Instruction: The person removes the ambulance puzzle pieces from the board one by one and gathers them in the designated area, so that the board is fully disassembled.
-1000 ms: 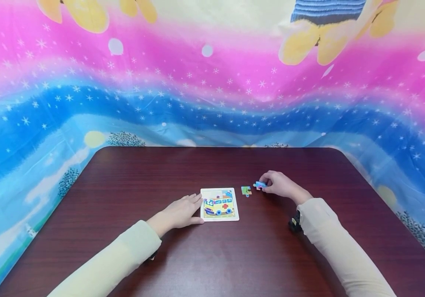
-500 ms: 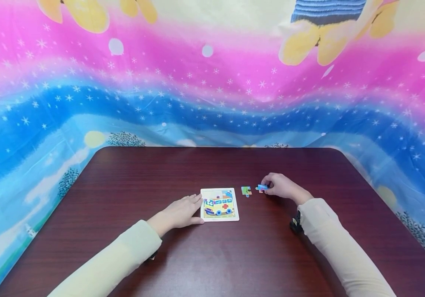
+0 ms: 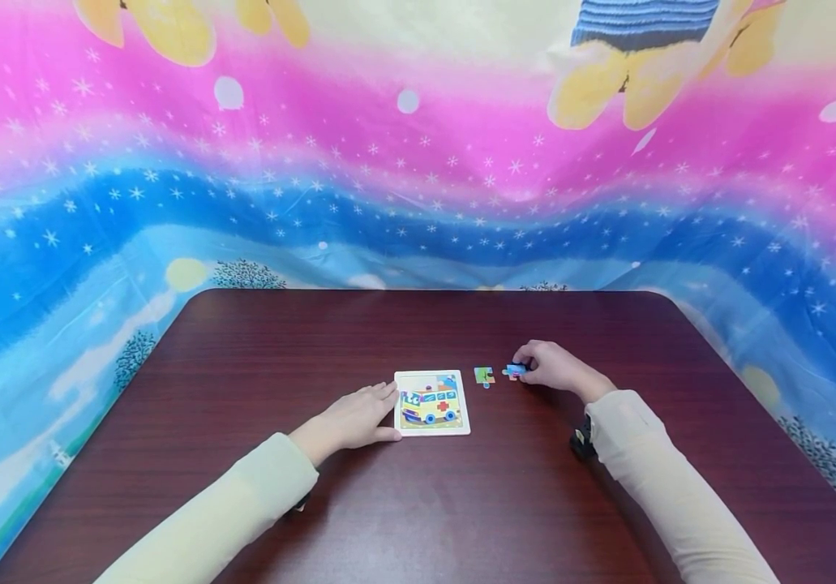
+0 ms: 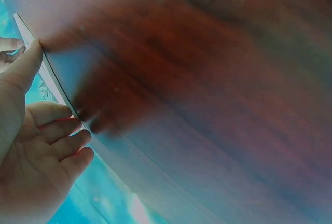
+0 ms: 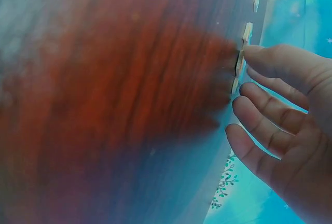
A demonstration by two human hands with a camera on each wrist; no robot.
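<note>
A square puzzle board (image 3: pixel 433 432) with a white rim lies flat on the dark table, its picture a yellow ambulance. Bare board shows at the upper left of that picture. My left hand (image 3: pixel 356 415) rests at the board's left side, fingers straight; in the left wrist view its thumb and fingertips touch the rim. To the right of the board lies a loose green puzzle piece (image 3: pixel 484 376). Further right, my right hand (image 3: pixel 552 365) pinches a blue and pink puzzle piece (image 3: pixel 515 370) at table level. The right wrist view shows thumb and finger at that piece's edge (image 5: pixel 248 31).
The brown wooden table (image 3: pixel 418 503) has rounded far corners. A colourful printed cloth (image 3: pixel 418 162) hangs behind and around it. A dark wrist device (image 3: pixel 581 438) sits under the right sleeve.
My right hand has shifted slightly right and toward me with the blue and pink puzzle piece, then stayed put. The left hand, the board and the green piece have not moved.
</note>
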